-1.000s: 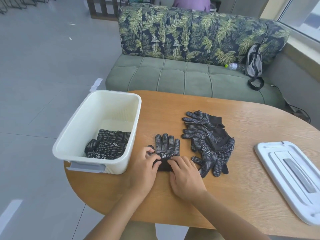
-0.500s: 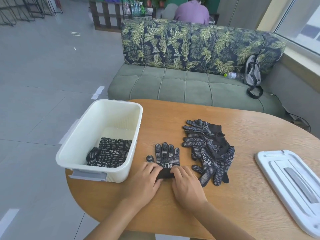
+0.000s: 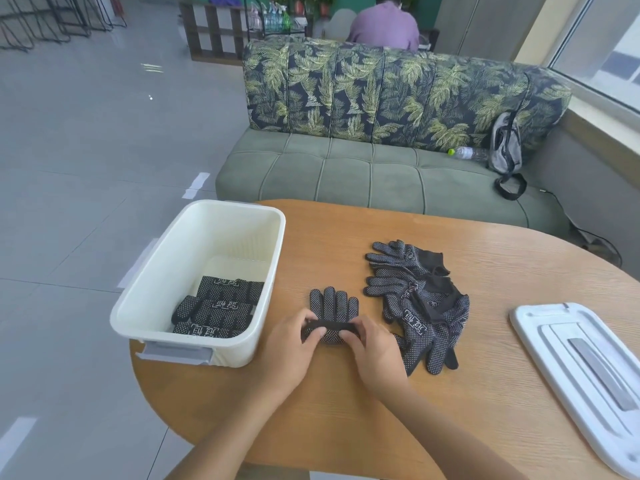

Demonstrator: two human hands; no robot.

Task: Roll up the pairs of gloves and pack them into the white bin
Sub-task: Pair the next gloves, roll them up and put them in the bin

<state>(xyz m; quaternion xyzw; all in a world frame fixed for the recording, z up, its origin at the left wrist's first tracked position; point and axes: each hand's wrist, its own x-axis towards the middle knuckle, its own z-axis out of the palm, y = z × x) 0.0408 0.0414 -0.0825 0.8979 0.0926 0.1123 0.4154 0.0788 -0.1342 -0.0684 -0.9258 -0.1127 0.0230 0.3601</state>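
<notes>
A pair of black dotted gloves (image 3: pixel 334 304) lies flat on the wooden table (image 3: pixel 485 341), fingers pointing away from me, its cuff end rolled into a small tube. My left hand (image 3: pixel 289 344) grips the left end of that roll and my right hand (image 3: pixel 372 346) grips the right end. The white bin (image 3: pixel 159 299) stands to the left and holds three rolled pairs (image 3: pixel 218 308). A loose heap of black gloves (image 3: pixel 419 299) lies just right of my hands.
A white lid (image 3: pixel 585 368) rests at the table's right edge. Behind the table stands a green sofa (image 3: pixel 346 174) with a leaf-print back, a water bottle (image 3: pixel 467 153) and a grey bag (image 3: pixel 506 147) on it. A person in purple (image 3: pixel 382 26) sits beyond.
My hands have rolled the cuff end forward, so the roll is thicker and more of the palm is wound in. The camera has tilted up slightly.
</notes>
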